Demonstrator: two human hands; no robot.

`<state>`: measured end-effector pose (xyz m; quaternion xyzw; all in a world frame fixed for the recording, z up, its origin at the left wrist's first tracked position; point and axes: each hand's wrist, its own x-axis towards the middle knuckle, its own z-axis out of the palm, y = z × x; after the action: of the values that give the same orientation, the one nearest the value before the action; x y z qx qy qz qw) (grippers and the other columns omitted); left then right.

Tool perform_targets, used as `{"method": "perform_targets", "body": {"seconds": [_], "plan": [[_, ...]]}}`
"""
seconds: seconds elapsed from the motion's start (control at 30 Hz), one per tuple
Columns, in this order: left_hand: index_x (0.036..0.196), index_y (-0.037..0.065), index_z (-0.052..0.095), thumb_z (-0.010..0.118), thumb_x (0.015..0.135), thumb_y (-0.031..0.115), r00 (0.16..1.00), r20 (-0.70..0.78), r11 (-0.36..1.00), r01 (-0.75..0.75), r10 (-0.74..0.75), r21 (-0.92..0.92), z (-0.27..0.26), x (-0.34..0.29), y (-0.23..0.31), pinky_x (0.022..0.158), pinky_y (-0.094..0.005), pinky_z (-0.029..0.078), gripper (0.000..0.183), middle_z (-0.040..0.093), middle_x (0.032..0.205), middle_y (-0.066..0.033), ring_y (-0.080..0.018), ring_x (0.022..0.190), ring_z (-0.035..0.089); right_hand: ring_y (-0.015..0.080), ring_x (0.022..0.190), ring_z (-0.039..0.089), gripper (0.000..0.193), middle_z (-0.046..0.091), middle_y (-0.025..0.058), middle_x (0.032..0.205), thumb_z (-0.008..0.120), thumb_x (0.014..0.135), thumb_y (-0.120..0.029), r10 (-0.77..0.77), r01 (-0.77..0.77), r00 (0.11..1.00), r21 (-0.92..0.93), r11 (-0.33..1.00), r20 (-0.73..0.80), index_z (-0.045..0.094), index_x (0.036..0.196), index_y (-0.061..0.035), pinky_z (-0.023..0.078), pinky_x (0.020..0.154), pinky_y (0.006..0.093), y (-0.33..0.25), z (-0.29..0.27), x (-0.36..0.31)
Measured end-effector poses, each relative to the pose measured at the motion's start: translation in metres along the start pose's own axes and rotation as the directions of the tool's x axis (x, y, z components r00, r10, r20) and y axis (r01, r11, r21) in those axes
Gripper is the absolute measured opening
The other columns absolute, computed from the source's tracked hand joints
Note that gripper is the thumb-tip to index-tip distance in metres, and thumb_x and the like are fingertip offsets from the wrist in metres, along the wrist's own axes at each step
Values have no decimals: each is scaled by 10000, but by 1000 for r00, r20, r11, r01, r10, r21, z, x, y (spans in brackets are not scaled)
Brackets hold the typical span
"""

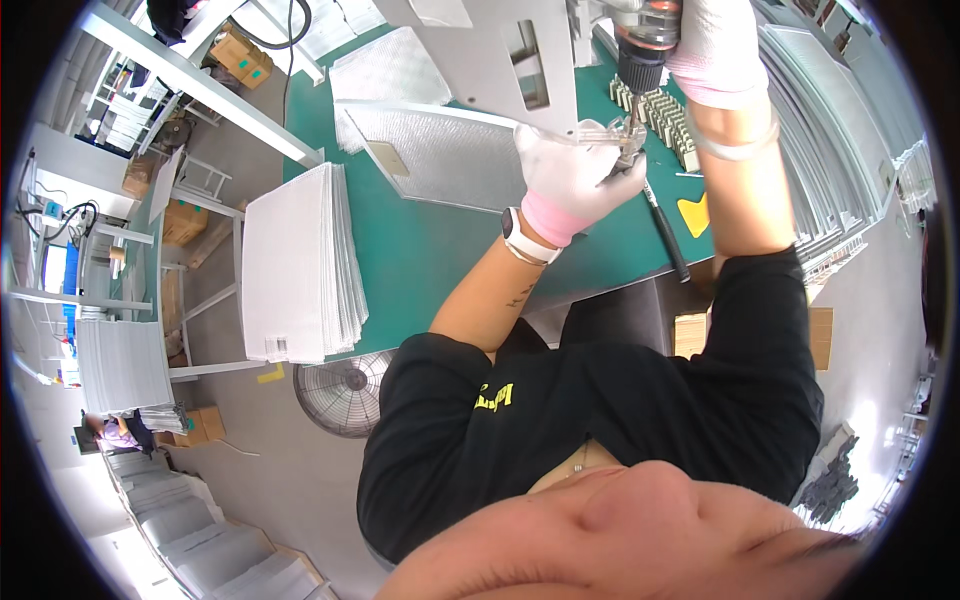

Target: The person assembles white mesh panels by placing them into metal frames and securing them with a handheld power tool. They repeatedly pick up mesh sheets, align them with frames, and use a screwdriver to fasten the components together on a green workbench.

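My right hand (722, 55), in a white glove with a pink cuff, grips a cordless drill (645, 50) with a black chuck, partly cut off by the upper edge. Its bit points down at a small grey metal fitting (628, 158). My left hand (575, 180), gloved likewise, is closed around that fitting; the fingers hide part of it. Just beyond the left hand stands a grey metal housing (490, 55) with a slot. Rows of small pale fittings (660, 125) lie next to the drill. A mesh filter panel (445, 150) rests on the green table (410, 260).
A stack of white panels (300, 260) sits at the table's left end. Near the front edge lie a black-handled tool (665, 235) and a yellow scraper (693, 214). More stacked panels (830, 130) stand on the right. A floor fan (345, 395) is below the table's left corner.
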<state>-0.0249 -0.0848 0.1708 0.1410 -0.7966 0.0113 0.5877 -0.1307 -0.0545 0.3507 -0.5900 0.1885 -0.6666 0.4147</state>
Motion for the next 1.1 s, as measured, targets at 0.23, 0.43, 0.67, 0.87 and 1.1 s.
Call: {"method": "perform_targets", "body": {"seconds": [0.23, 0.43, 0.67, 0.87, 1.1], "plan": [[835, 82, 711, 775, 626, 126, 998, -56, 987, -3, -6, -160, -1, -6, 1, 630, -360, 449, 223, 643, 741, -23, -217, 618, 568, 93, 516, 391, 433, 478, 37, 713, 600, 912, -199, 46, -99, 984, 310, 945, 175, 467, 1255, 29, 314, 454, 205, 26, -16, 9], [853, 68, 709, 768, 629, 130, 999, -14, 981, 33, -37, -193, -5, -13, 1, 639, -369, 456, 239, 623, 720, -33, -233, 607, 565, 80, 452, 354, 467, 497, 63, 674, 636, 883, -209, 112, -178, 981, 491, 853, 160, 475, 1227, 61, 278, 395, 221, 34, -10, -2], [816, 62, 679, 749, 651, 127, 994, 98, 975, 62, -42, -215, -15, -7, 7, 574, -370, 440, 190, 586, 665, -37, -234, 597, 550, 151, 578, 527, 527, 601, 109, 801, 672, 864, -187, -37, -39, 989, 501, 865, 141, 487, 1275, 85, 440, 519, 257, 29, -6, -15], [839, 90, 704, 768, 673, 158, 997, -25, 997, 69, -70, -46, -25, -10, 21, 563, -353, 442, 190, 619, 688, -18, -194, 668, 605, 225, 817, 669, 425, 684, 134, 1002, 646, 856, -118, -112, 155, 978, 253, 955, -176, 558, 1226, 71, 562, 713, 314, 41, -24, -30], [689, 191, 612, 809, 627, 271, 958, 287, 999, -7, -8, 53, -80, -42, 42, 671, -390, 373, 221, 564, 695, 17, -216, 663, 545, 105, 579, 574, 166, 619, 27, 766, 620, 929, -182, -182, 216, 967, 195, 957, -176, 596, 1049, -71, 497, 478, 242, -26, 4, 8]]}}
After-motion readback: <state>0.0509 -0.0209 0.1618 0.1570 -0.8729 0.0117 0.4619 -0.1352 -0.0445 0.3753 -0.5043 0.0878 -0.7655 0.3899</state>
